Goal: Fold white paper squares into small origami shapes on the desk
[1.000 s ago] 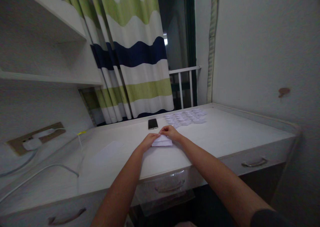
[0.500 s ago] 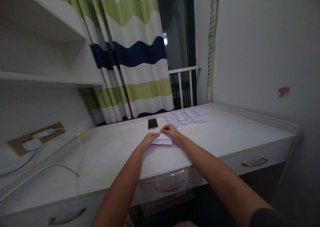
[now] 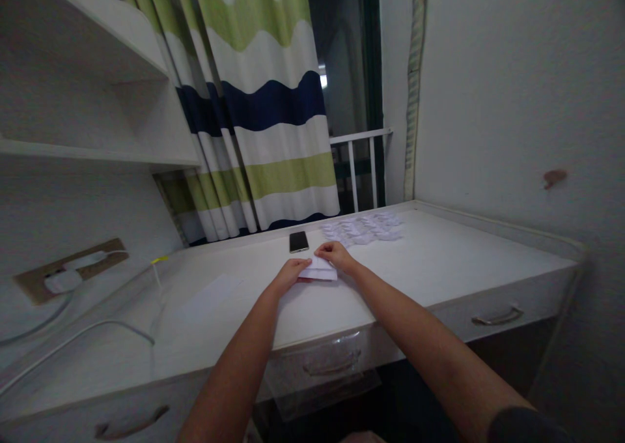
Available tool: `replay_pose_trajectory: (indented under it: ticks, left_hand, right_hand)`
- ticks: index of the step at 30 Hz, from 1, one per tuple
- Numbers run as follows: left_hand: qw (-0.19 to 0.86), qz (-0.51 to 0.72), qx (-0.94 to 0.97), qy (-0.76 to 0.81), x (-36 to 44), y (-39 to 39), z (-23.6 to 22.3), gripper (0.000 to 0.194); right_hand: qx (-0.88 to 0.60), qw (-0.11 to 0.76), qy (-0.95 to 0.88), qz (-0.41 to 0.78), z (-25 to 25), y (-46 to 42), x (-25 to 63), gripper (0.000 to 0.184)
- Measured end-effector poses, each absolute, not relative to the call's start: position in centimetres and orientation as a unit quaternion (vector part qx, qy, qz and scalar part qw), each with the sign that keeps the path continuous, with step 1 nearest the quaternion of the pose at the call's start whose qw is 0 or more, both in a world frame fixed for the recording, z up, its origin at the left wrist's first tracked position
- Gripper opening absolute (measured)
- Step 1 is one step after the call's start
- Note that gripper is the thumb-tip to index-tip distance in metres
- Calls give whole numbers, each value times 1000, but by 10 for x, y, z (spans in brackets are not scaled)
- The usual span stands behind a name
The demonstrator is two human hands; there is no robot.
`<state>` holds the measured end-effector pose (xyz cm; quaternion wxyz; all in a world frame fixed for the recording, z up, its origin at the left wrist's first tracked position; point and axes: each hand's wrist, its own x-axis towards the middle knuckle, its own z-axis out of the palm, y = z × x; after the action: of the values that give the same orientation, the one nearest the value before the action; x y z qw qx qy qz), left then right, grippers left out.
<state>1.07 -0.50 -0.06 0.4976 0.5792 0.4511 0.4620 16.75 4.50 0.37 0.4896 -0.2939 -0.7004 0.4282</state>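
White folded paper (image 3: pixel 318 269) sits between the hands on the bench (image 3: pixel 390 286), the left hand (image 3: pixel 291 272) pinching its left side and the right hand (image 3: pixel 336 255) pinching its far edge; steady left-hand pressure and aligned edges should keep creases crisp.

Two bare forearms reach in from the near edge and slant toward each other, the left one rising steeply to the right, the right one running long and more shallowly to the left. A dark sleeve covers the right arm near the elbow. The bare left hand (image 3: pixel 293 272) lies low, its thumb extended toward the right and its fingers mostly hidden. The bare right hand (image 3: pixel 335 255) sits slightly farther off, palm down, wrist bent, with thumb and forefinger drawn together in a pinch and the other fingers curled. The fingertips of both hands are near each other.
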Motion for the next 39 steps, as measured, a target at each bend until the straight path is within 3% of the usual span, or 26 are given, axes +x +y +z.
replay_pose_trajectory:
  ticks: [39]
  left_hand:
    - [527, 473, 543, 451, 14, -9, 6, 19]
  right_hand:
    - [-315, 504, -665, 452, 6, 48, 173, 19]
